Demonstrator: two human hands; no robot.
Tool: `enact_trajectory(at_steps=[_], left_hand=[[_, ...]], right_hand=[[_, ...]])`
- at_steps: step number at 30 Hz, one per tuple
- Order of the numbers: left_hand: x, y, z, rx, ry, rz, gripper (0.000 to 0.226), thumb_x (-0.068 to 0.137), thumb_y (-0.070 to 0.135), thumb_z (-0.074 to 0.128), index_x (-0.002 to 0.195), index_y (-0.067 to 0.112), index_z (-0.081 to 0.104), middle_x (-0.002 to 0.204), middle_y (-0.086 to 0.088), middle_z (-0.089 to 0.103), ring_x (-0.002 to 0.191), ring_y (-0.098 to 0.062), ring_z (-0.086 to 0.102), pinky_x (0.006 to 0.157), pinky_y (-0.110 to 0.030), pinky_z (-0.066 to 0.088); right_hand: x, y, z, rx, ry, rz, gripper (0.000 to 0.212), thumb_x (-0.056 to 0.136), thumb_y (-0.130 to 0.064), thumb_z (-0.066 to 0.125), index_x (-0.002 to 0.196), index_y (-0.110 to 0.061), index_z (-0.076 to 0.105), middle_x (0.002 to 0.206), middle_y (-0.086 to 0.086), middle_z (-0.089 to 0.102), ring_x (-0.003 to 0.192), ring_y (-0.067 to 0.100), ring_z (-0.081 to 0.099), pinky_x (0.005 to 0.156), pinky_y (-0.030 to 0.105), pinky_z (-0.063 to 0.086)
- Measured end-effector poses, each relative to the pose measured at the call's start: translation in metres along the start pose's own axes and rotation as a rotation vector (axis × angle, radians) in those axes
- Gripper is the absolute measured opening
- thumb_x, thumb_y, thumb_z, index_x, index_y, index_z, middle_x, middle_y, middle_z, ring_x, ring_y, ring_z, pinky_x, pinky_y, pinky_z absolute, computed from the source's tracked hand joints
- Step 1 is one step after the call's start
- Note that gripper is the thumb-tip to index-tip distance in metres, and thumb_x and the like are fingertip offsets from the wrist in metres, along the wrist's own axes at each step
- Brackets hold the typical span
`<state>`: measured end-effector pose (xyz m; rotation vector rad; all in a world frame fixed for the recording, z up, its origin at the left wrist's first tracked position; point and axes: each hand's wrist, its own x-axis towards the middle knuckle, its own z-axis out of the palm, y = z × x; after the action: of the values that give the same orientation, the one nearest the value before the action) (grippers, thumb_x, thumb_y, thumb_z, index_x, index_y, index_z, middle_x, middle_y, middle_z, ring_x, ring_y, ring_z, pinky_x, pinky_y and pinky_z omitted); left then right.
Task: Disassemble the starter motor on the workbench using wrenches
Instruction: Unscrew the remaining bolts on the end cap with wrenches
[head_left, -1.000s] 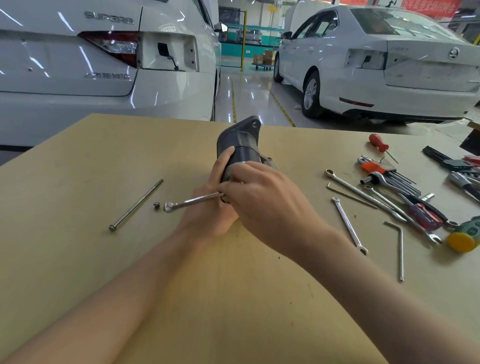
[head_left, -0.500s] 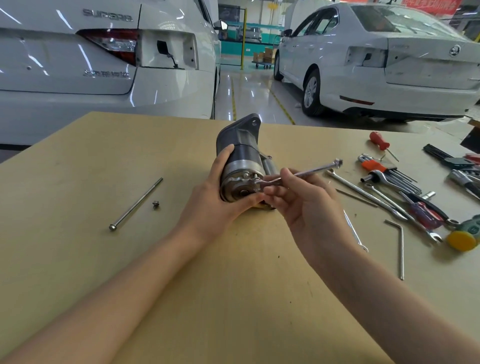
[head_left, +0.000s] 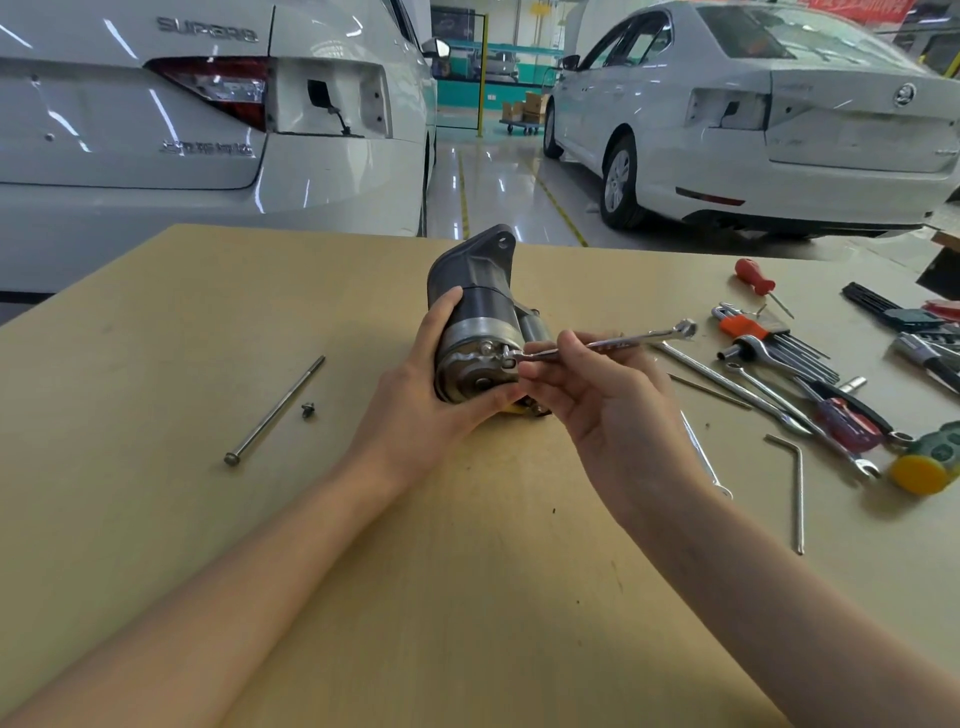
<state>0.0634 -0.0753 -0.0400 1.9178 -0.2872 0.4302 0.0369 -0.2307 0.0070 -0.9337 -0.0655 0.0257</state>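
Closest to the camera are two bare forearms reaching in over the tan wooden workbench (head_left: 156, 322). The left hand (head_left: 415, 400) is wrapped around the grey and silver cylindrical starter motor (head_left: 475, 322), thumb up the left side and fingers curled under its near end. The motor lies mid-bench with its long axis running away from the person, shiny round end cap facing the camera and the dark mounting flange pointing toward the cars. The right hand (head_left: 597, 405) pinches a slim chrome combination wrench (head_left: 602, 344) between thumb and fingers; the wrench runs left to right, slightly uphill, its left end sitting on a bolt at the end cap's right edge and its ring end sticking out to the right. Off to the left lie a long steel through-bolt (head_left: 275, 410) and, just beside it, a small dark nut (head_left: 308, 410). On the right there's a pile of hand tools: loose spanners (head_left: 727, 384), a bent hex key (head_left: 797, 493), a red-handled screwdriver (head_left: 756, 278), a yellow-faced mallet (head_left: 924, 465). Beyond the bench are two white sedans (head_left: 779, 130) on a glossy floor.
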Motion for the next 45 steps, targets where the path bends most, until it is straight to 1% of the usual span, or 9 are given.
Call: enact_trajectory(at_steps=[7,13,18,20,23,28,32,37,45], left_hand=[[0.0,-0.003,0.0,-0.002,-0.012,-0.023,0.102,0.057,0.063,0.074,0.145,0.048,0.027,0.106,0.03,0.059,0.095,0.014,0.06,0.08,-0.003,0.044],[0.001,-0.008,0.0,0.078,0.005,-0.032,0.092,0.061,0.056,0.071,0.143,0.044,0.033,0.095,0.028,0.065,0.079,0.021,0.058,0.068,0.003,0.039],[0.005,-0.012,0.002,0.282,-0.02,0.018,0.08,0.087,0.023,0.062,0.147,0.045,0.014,0.093,0.008,0.066,0.072,0.0,0.063,0.064,-0.01,0.047],[0.004,-0.01,0.002,0.22,-0.026,0.064,0.079,0.084,0.026,0.064,0.144,0.045,0.016,0.11,0.012,0.067,0.088,-0.011,0.067,0.08,-0.022,0.051],[0.001,-0.006,0.001,0.073,0.0,0.012,0.092,0.063,0.052,0.068,0.144,0.05,0.025,0.089,0.04,0.063,0.081,0.014,0.061,0.071,0.0,0.041],[0.001,-0.006,0.002,0.008,0.007,-0.026,0.094,0.065,0.049,0.082,0.141,0.052,0.029,0.103,0.032,0.061,0.093,0.014,0.061,0.077,-0.001,0.042],[0.0,-0.003,0.002,0.014,0.006,-0.022,0.097,0.06,0.057,0.078,0.143,0.05,0.028,0.105,0.031,0.059,0.095,0.014,0.06,0.079,-0.002,0.043],[0.001,-0.003,0.002,0.004,0.003,-0.002,0.099,0.058,0.058,0.076,0.144,0.046,0.029,0.105,0.03,0.059,0.094,0.016,0.059,0.077,0.0,0.041],[0.001,-0.004,0.001,0.02,0.01,0.002,0.098,0.059,0.057,0.077,0.144,0.045,0.029,0.103,0.032,0.058,0.092,0.018,0.058,0.075,0.001,0.04]], right_hand=[[-0.001,-0.001,0.001,-0.224,-0.045,-0.167,0.006,0.092,-0.001,0.055,0.087,-0.004,0.055,0.078,0.018,0.068,0.064,0.022,0.068,0.062,0.028,0.057],[0.005,-0.007,0.023,-1.267,-0.306,-0.824,0.001,0.087,-0.001,0.062,0.088,-0.002,0.061,0.075,0.006,0.063,0.066,0.016,0.056,0.064,0.028,0.045],[0.012,0.004,0.034,-1.949,-0.681,-0.975,0.022,0.092,-0.006,0.05,0.104,-0.013,0.066,0.101,-0.001,0.061,0.098,0.015,0.051,0.088,0.024,0.029],[0.01,0.0,0.034,-1.768,-0.63,-0.942,0.017,0.091,-0.006,0.056,0.1,-0.009,0.07,0.093,0.0,0.063,0.086,0.009,0.051,0.08,0.021,0.035],[0.004,-0.003,0.02,-1.17,-0.386,-0.822,0.008,0.086,-0.004,0.065,0.087,-0.011,0.068,0.077,-0.001,0.064,0.066,0.004,0.053,0.066,0.02,0.044],[-0.002,-0.001,0.002,-0.369,-0.055,-0.225,0.008,0.094,-0.004,0.054,0.089,0.001,0.058,0.079,0.02,0.064,0.056,0.016,0.059,0.055,0.024,0.048],[0.003,-0.001,-0.002,-0.15,-0.002,-0.013,0.014,0.095,-0.006,0.051,0.094,0.006,0.058,0.077,0.018,0.065,0.054,0.015,0.059,0.054,0.023,0.05],[0.006,-0.001,-0.003,0.0,-0.005,0.033,0.022,0.094,-0.004,0.051,0.111,0.01,0.054,0.081,0.02,0.064,0.056,0.016,0.063,0.054,0.022,0.052],[0.007,-0.002,-0.004,0.015,-0.024,0.064,0.016,0.093,-0.004,0.052,0.106,0.004,0.054,0.081,0.02,0.065,0.057,0.017,0.065,0.055,0.023,0.053]])
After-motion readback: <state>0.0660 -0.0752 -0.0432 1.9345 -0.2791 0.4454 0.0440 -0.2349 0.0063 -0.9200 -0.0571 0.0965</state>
